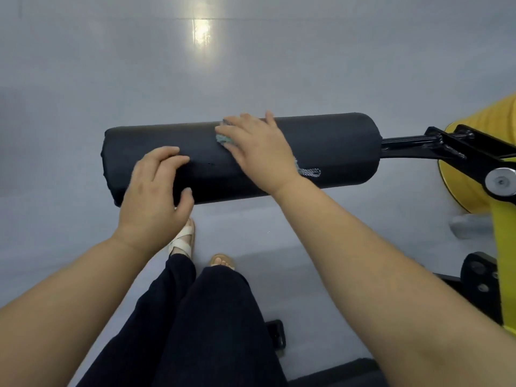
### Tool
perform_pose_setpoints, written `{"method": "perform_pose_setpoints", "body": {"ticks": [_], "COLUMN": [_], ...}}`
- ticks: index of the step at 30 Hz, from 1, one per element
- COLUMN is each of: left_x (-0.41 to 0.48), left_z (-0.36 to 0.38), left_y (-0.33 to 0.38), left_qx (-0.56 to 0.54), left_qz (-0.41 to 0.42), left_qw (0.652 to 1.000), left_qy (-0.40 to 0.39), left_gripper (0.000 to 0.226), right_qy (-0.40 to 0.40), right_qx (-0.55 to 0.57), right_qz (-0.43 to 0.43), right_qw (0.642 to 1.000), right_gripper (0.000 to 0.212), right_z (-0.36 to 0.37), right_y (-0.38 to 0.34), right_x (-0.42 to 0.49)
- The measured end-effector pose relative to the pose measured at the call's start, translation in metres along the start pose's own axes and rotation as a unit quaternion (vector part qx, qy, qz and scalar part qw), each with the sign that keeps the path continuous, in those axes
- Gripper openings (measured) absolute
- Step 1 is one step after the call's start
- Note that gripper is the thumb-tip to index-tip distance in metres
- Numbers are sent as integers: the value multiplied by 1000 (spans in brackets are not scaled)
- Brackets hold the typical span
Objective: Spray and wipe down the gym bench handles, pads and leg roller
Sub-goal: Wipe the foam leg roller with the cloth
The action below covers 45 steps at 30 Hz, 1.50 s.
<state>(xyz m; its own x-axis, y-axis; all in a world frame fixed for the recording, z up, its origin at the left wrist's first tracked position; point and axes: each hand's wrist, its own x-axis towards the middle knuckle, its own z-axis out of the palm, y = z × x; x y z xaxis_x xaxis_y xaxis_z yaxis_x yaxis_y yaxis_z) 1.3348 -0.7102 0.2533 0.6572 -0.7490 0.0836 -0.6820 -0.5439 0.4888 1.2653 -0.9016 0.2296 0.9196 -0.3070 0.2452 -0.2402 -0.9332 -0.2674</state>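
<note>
The leg roller (321, 155), a black padded cylinder, lies crosswise through the middle of the view, its long axis running from 9 o'clock to 3 o'clock, raised above the grey floor (83, 79). At its 3 o'clock end a black metal arm (446, 143) joins it to the yellow frame (502, 247).

The right hand (259, 152) lies palm down on the top of the roller near its middle, the forearm stretching in from 5 o'clock. Its fingers are spread and flattened, pressing a teal cloth (223, 138) against the padding; the cloth peeks out beyond the fingertips at 10 o'clock, and a frayed end shows by the wrist.

The left hand (156, 191) rests on the roller's near side toward the 9 o'clock end, the forearm coming from 7 o'clock. Its fingers curl loosely over the curve with the thumb on the near face, bracing the roller and not closed around anything.

Below, at 6 o'clock, dark trousers (195, 317) and sandalled feet (184, 238) show.
</note>
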Motion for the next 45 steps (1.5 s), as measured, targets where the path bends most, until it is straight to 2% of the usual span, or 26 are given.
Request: {"method": "perform_pose_setpoints", "body": {"ticks": [2, 4, 7, 9, 11, 13, 14, 19, 21, 23, 26, 30, 32, 35, 37, 41, 43, 45], "left_x": [6, 11, 9, 4, 2, 3, 3, 3, 2, 2, 3, 4, 3, 3, 3, 1, 0, 0], "left_z": [-12, -19, -21, -17, -17, -17, -18, -23, -25, -25, -27, -26, -25, -24, -24, -24, -24, -21], "left_y": [-10, -23, -41, -47, -48, -49, -50, -56, -60, -59, -56, -53, -53, -51, -50, -52, -52, -51], "left_qx": [3, -15, -112, -233, -333, -396, -420, -440, -444, -451, -464, -461, -458, -457, -456, -458, -457, -451], "left_qz": [-55, -179, -367, -402, -414, -413, -409, -403, -416, -414, -423, -429, -429, -427, -429, -410, -403, -396], "left_qw": [998, 981, 922, 885, 846, 818, 809, 802, 793, 790, 778, 776, 777, 779, 778, 788, 792, 799], "left_qy": [44, 67, 44, 23, 41, 53, 48, 19, 22, 16, 23, 36, 39, 44, 45, 35, 37, 46], "left_gripper": [43, 49, 59, 55, 45, 28, 27, 26, 24, 23, 34, 37, 37, 38, 39, 33, 31, 27], "right_qy": [9, 28, 74, 94, 94, 70, 56, -69, -83, -41, 26, 70, 73, 108, 109, 65, 18, 1], "right_qx": [-10, 27, 52, 53, 51, 48, 54, 59, 55, 44, 5, -24, 7, 33, 29, 34, 41, 33], "right_qz": [58, 168, 260, 305, 294, 239, 203, 1, -68, -136, -103, 48, 118, 204, 188, 65, -4, -60], "right_qw": [998, 985, 961, 946, 950, 967, 976, 996, 993, 989, 994, 996, 990, 972, 976, 995, 999, 998], "right_gripper": [35, 32, 32, 31, 29, 27, 26, 35, 33, 29, 27, 29, 31, 32, 32, 37, 41, 38], "right_z": [-19, -37, -38, -28, -13, 6, 17, 58, 66, 62, 43, 1, -2, 14, 29, 53, 54, 50], "right_y": [37, 67, 73, 55, 22, -21, -47, -157, -159, -135, -71, 8, 12, -23, -62, -139, -146, -119], "right_x": [-20, -41, -58, -46, -23, 4, 17, 62, 64, 55, 19, -37, -46, -27, -5, 27, 31, 27]}}
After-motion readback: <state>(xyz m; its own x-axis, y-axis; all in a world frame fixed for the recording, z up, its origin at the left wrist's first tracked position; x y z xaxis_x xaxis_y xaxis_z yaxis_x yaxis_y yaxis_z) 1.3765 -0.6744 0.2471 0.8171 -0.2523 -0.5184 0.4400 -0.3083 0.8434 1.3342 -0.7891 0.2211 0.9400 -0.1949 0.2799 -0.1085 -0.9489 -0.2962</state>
